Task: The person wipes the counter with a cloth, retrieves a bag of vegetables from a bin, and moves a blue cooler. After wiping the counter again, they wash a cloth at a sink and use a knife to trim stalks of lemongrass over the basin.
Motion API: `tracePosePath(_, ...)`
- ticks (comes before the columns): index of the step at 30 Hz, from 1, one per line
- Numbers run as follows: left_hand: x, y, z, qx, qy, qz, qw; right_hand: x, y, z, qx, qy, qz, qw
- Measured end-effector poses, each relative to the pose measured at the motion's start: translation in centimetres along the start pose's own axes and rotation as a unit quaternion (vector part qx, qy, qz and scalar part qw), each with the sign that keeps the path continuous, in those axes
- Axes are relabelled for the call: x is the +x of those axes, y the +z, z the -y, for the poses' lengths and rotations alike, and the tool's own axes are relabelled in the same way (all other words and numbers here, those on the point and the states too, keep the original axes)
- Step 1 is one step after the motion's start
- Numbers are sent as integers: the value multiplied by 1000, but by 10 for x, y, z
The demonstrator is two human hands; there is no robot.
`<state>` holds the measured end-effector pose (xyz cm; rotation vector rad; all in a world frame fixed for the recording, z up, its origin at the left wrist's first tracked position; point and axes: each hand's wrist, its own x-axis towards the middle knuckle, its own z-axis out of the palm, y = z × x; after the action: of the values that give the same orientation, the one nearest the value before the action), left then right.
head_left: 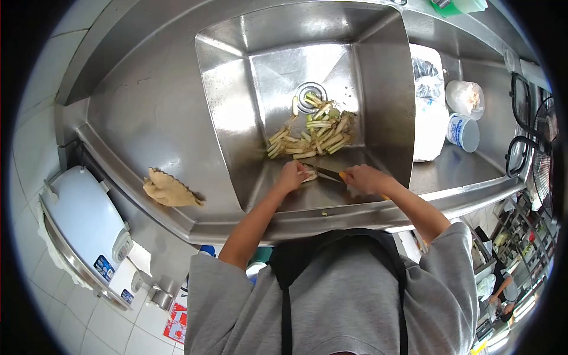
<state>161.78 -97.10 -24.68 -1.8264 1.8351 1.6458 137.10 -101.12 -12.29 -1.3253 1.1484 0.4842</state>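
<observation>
Over the near part of the steel sink [384,89], my left hand [291,176] is closed on a pale vegetable piece [309,173]. My right hand [364,178] grips a knife [329,173] by its yellow handle, with the blade pointing left to the piece. Just beyond my hands, a heap of cut white-green stalks [319,133] lies on the sink bottom, partly beside the round drain [310,96].
A tan cloth [168,188] lies on the left drainboard [154,106]. In the right basin stand a white container [430,130], a tub [463,132] and a bag [465,99]. A person [504,287] is far off at lower right.
</observation>
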Motion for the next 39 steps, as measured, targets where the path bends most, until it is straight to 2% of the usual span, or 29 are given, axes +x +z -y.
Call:
tracePosePath(4,-2,-11,-1,-19,-60,59,996,0,-2,-7,36,-19,-10,999)
tracePosePath(5,-2,-12,0,-61,-81,67,993,-3,-4,-7,37,-19,-9,999)
tracePosePath(7,-2,-8,7,-104,-104,76,986,-19,-21,14,132,91,19,987)
tracePosePath(9,-3,-2,12,-190,-69,75,976,-18,-19,12,159,91,26,983)
tracePosePath(15,-6,-8,-1,-108,-69,57,990,-14,-21,19,179,91,62,978)
tracePosePath(19,-6,-7,0,-109,-59,59,990,-11,-22,23,154,99,89,979)
tracePosePath(25,-9,-11,-8,-86,-70,61,992,-11,-29,34,116,101,73,985)
tracePosePath(26,-8,-9,-5,-102,-50,56,992,-12,-30,34,115,102,74,985)
tracePosePath(27,-8,-9,-4,-117,-30,50,991,-13,-31,34,120,100,78,985)
tracePosePath(30,-7,-9,-4,-109,-63,58,990,-12,-32,32,135,99,91,982)
tracePosePath(34,-8,-7,-2,-105,-58,58,991,-5,-29,24,164,88,118,975)
tracePosePath(37,-2,-9,2,-125,-27,66,990,6,-34,28,213,117,159,957)
tracePosePath(39,-3,-8,3,-80,0,64,995,13,-35,28,215,126,167,954)
